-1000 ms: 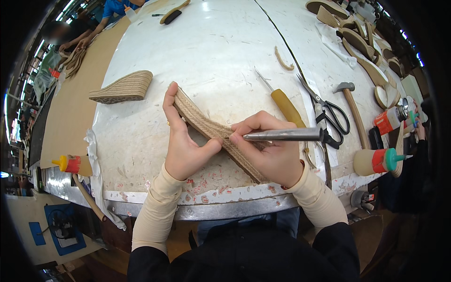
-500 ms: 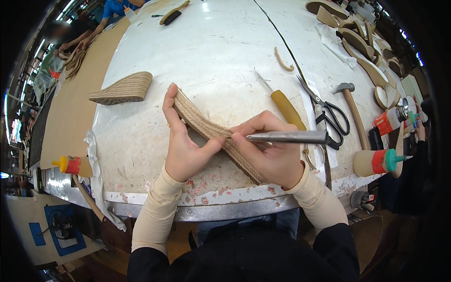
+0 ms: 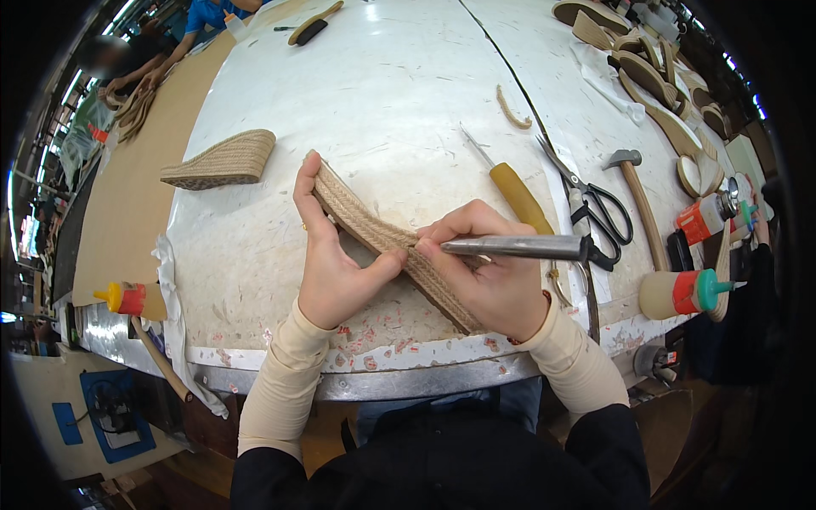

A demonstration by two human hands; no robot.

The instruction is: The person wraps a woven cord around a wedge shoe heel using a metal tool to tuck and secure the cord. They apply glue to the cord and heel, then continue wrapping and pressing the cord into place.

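My left hand (image 3: pixel 336 276) is closed around a wedge shoe sole (image 3: pixel 361 206) wrapped in braided jute, its fingers behind the raised end and its thumb on the near side. The sole slants down to the right toward the table's front edge. Pinched in my right hand (image 3: pixel 501 293) is a tool with a round grey metal handle (image 3: pixel 535 246), pointing left at the braid beside my left thumb. Its working tip is hidden by my fingers and the sole. A second jute wedge sole (image 3: pixel 223 159) lies to the left, apart from both hands.
Right of my hands lie a yellow-handled awl (image 3: pixel 518 197), black scissors (image 3: pixel 602 212) and a hammer (image 3: pixel 642 200). Glue bottles stand at the right (image 3: pixel 680 293) and left (image 3: pixel 140 300). Several soles (image 3: pixel 650 76) are piled at the far right. A person in blue (image 3: pixel 208 13) works at the far left.
The metal handle and my right fingers have shifted very slightly left along the braid. My left hand and the sole have stayed in place.
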